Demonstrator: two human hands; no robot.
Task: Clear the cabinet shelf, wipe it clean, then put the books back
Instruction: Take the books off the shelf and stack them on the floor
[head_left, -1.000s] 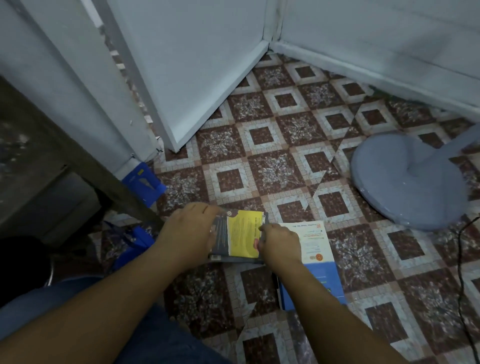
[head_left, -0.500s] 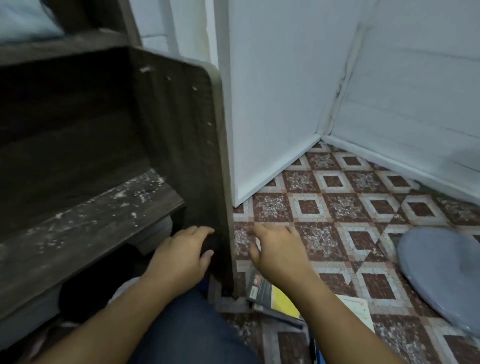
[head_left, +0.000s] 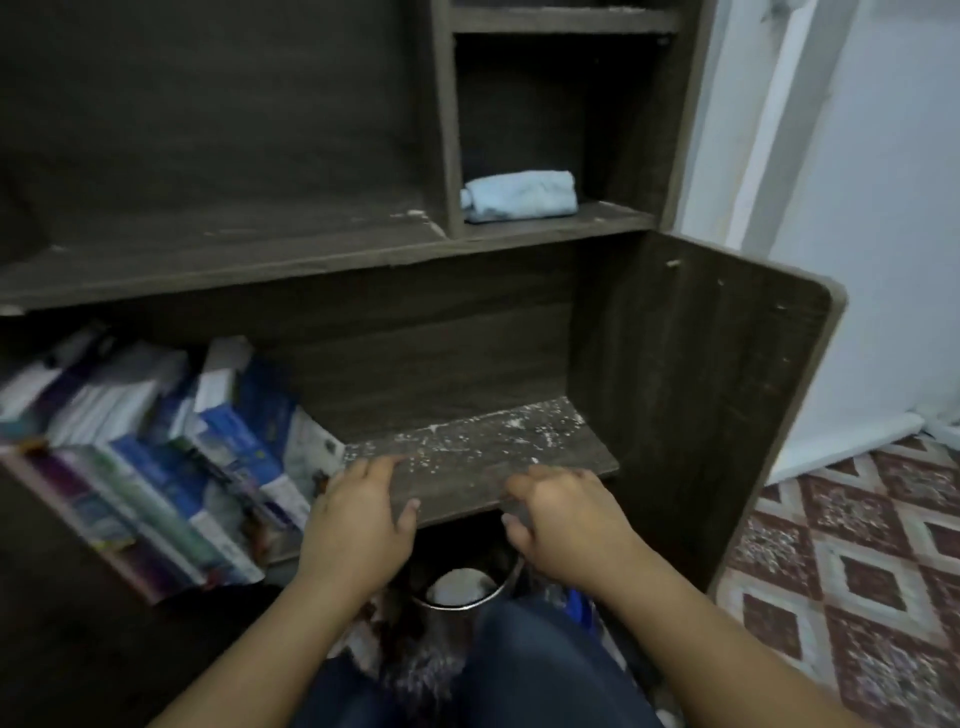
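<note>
Head view, facing dark wood cabinet (head_left: 727, 389). Lower shelf (head_left: 483, 447) sat at frame centre; its right part was bare and speckled with white dust and flakes. Books (head_left: 171, 452) occupied the shelf's left part, at 9 o'clock from centre, packed in a row and leaning left, spines and covers blurred. Left hand (head_left: 358, 525) lay over the shelf's front edge just beside the rightmost book, fingers released and slightly spread, thumb out toward 3 o'clock, grasping nothing. Right hand (head_left: 569, 519) was at the same front edge, at 3 o'clock from the left hand and apart from it; fingers loosely bent above the board, thumb below the edge, nothing held. Contact with the board could not be told for either hand. A folded pale blue cloth (head_left: 519, 196) lay in the small upper compartment at 12 o'clock. A metal bowl (head_left: 460, 590) stood under the shelf at 6 o'clock, between the wrists. Blue-clad knee (head_left: 519, 665) showed below it. Patterned tile floor (head_left: 857, 571) at 4 o'clock; white wall (head_left: 883, 208) at 2 o'clock.
</note>
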